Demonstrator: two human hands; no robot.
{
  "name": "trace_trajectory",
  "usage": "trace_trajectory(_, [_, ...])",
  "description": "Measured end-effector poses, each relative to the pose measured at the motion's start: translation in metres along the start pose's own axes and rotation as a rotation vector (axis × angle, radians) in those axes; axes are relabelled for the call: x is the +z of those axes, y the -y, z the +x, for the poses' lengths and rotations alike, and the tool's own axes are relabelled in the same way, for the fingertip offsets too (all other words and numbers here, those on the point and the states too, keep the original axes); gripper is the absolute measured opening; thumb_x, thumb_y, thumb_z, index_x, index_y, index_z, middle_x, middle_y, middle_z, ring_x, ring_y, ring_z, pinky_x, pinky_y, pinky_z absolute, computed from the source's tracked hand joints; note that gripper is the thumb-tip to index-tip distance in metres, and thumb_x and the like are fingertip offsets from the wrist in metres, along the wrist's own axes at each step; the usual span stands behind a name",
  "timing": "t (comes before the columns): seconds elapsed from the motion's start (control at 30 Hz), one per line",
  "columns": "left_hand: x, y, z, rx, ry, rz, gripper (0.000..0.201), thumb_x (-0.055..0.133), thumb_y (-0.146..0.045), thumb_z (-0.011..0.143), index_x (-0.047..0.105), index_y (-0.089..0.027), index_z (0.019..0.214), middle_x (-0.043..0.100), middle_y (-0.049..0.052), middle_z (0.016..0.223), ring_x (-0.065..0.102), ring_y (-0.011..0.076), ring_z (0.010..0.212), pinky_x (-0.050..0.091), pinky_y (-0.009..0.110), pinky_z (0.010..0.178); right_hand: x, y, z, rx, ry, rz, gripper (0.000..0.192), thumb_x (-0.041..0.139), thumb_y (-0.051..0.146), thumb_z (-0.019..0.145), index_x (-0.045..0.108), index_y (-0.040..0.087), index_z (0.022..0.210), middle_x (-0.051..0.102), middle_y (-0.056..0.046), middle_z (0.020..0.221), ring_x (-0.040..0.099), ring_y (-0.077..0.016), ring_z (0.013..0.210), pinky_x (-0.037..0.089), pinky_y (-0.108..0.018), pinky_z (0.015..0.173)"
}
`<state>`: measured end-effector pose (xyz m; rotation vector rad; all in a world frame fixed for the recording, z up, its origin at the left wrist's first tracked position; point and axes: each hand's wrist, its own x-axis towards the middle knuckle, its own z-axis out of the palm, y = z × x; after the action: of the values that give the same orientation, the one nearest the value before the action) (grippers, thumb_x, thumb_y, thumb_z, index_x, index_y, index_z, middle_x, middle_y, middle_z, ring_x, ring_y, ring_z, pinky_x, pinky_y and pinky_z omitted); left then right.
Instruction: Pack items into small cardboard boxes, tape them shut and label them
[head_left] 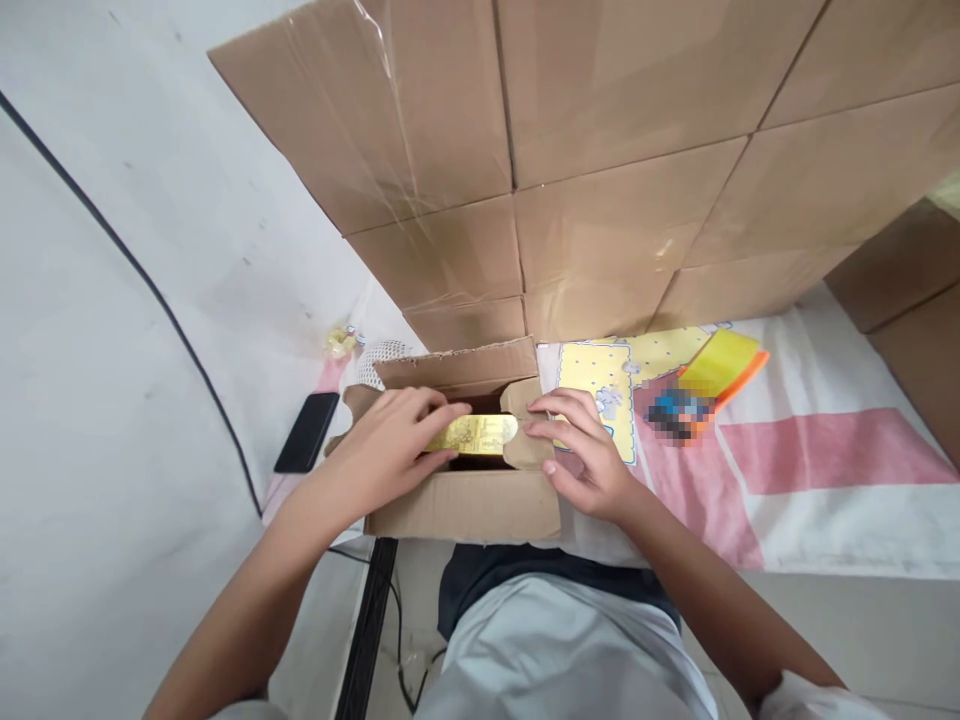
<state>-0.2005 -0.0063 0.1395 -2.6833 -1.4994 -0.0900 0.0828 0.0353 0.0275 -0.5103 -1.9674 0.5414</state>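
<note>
- Left hand (390,440) curls over the left end of the gold packet (474,434), fingertips pinching it.
- Right hand (589,450), fingers spread, presses the right flap beside the packet's other end.
- The packet lies crosswise in the mouth of the open cardboard box (469,505), between both hands, left nearer.
- A black phone (307,431) lies left of the box.

I see an open carton (465,505) at the near edge of the surface (825,500), directly in front of me. A flat packet (476,434) lies across the carton's opening. My left hand (390,440) rests on the packet's left end; my right hand (589,455) sits at the carton's right flap, fingertips touching the packet's right end. A phone (306,431) lies left of the carton. A pad (716,375) lies to the right, well apart. Stacked boxes (600,150) stand behind everything.
</note>
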Motion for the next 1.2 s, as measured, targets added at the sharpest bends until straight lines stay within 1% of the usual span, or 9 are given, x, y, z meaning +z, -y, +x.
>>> trace_trajectory(0.17, [0.039, 0.027, -0.064, -0.44, -0.688, -0.344, 0.082, 0.047, -0.075, 0.093, 0.033, -0.028, 0.158, 0.048, 0.017, 0.151, 0.059, 0.0353, 0.127, 0.052, 0.053, 0.103, 0.001, -0.002, -0.001, 0.19, 0.002, 0.107, 0.033, 0.058, 0.023, 0.086, 0.067, 0.026, 0.117, 0.036, -0.01, 0.159, 0.038, -0.0371, 0.146, 0.042, -0.057, 0.111])
trace_trajectory(0.33, [0.09, 0.038, -0.094, -0.137, -0.37, -0.617, 0.123, 0.039, -0.099, 0.064, 0.034, -0.023, 0.16, 0.05, 0.024, 0.154, 0.042, 0.0458, 0.148, 0.041, 0.06, 0.118, 0.004, -0.007, 0.007, 0.312, 0.125, 0.272, 0.095, 0.055, 0.02, 0.081, 0.015, 0.035, 0.167, 0.005, -0.001, 0.176, 0.005, -0.0325, 0.163, 0.019, -0.059, 0.129])
trace_trajectory(0.47, [0.082, 0.03, -0.098, -0.027, -0.234, -0.361, 0.134, 0.065, -0.091, 0.054, 0.027, -0.023, 0.164, 0.045, 0.026, 0.158, 0.037, 0.0476, 0.151, 0.039, 0.062, 0.118, 0.006, -0.012, 0.012, 0.278, 0.056, 0.291, 0.102, 0.056, 0.022, 0.082, 0.002, 0.034, 0.168, 0.025, -0.007, 0.171, 0.025, -0.0325, 0.158, 0.029, -0.059, 0.125])
trace_trajectory(0.63, [0.076, 0.01, -0.089, -0.307, -0.522, -0.333, 0.084, 0.081, -0.053, 0.081, 0.043, -0.024, 0.151, 0.072, 0.014, 0.12, 0.07, 0.0335, 0.116, 0.05, 0.052, 0.106, -0.001, -0.019, 0.014, 0.019, 0.061, 0.02, 0.043, 0.058, 0.029, 0.09, 0.068, 0.032, 0.132, 0.068, -0.007, 0.13, 0.041, -0.0381, 0.144, 0.036, -0.064, 0.117])
trace_trajectory(0.83, [0.077, -0.023, -0.052, -0.687, -0.763, -0.392, 0.036, 0.074, -0.036, 0.088, 0.062, -0.024, 0.12, 0.061, 0.006, 0.109, 0.065, 0.0233, 0.108, 0.053, 0.039, 0.094, 0.001, -0.017, 0.005, 0.174, -0.005, 0.117, 0.045, 0.043, 0.028, 0.104, 0.059, 0.03, 0.146, 0.06, -0.008, 0.149, 0.045, -0.0319, 0.148, 0.039, -0.06, 0.119])
trace_trajectory(0.9, [0.073, -0.037, -0.047, -0.555, -0.723, -0.218, 0.016, 0.066, -0.036, 0.095, 0.069, -0.024, 0.106, 0.064, 0.007, 0.113, 0.063, 0.0232, 0.109, 0.047, 0.04, 0.096, 0.0, -0.012, 0.0, 0.259, -0.093, 0.13, 0.044, 0.046, 0.03, 0.104, 0.057, 0.03, 0.146, 0.052, -0.009, 0.157, 0.05, -0.0316, 0.144, 0.045, -0.058, 0.116])
trace_trajectory(1.0, [0.077, -0.057, -0.045, -0.326, -0.637, -0.045, 0.041, 0.053, -0.056, 0.1, 0.07, -0.025, 0.12, 0.07, 0.011, 0.118, 0.062, 0.0291, 0.114, 0.038, 0.048, 0.104, -0.018, -0.008, -0.007, 0.326, -0.395, -0.011, 0.031, 0.052, 0.029, 0.1, 0.071, 0.026, 0.124, 0.064, -0.01, 0.14, 0.06, -0.0312, 0.131, 0.05, -0.057, 0.109])
trace_trajectory(1.13, [0.095, -0.068, -0.044, -0.328, -0.628, 0.091, 0.049, 0.067, -0.057, 0.091, 0.068, -0.027, 0.129, 0.069, 0.014, 0.126, 0.058, 0.0336, 0.118, 0.031, 0.052, 0.11, -0.073, -0.023, -0.024, 0.371, -1.017, -0.167, 0.02, 0.063, 0.022, 0.087, 0.071, 0.028, 0.105, 0.069, -0.009, 0.118, 0.063, -0.0303, 0.123, 0.049, -0.053, 0.108])
trace_trajectory(1.2, [0.102, -0.064, -0.042, -0.35, -0.635, 0.091, 0.041, 0.074, -0.042, 0.09, 0.068, -0.03, 0.128, 0.07, 0.011, 0.123, 0.058, 0.0322, 0.117, 0.03, 0.051, 0.11, -0.102, -0.042, -0.036, 0.497, -1.146, -0.062, 0.023, 0.065, 0.02, 0.081, 0.066, 0.031, 0.102, 0.068, -0.009, 0.118, 0.065, -0.0291, 0.12, 0.051, -0.048, 0.106])
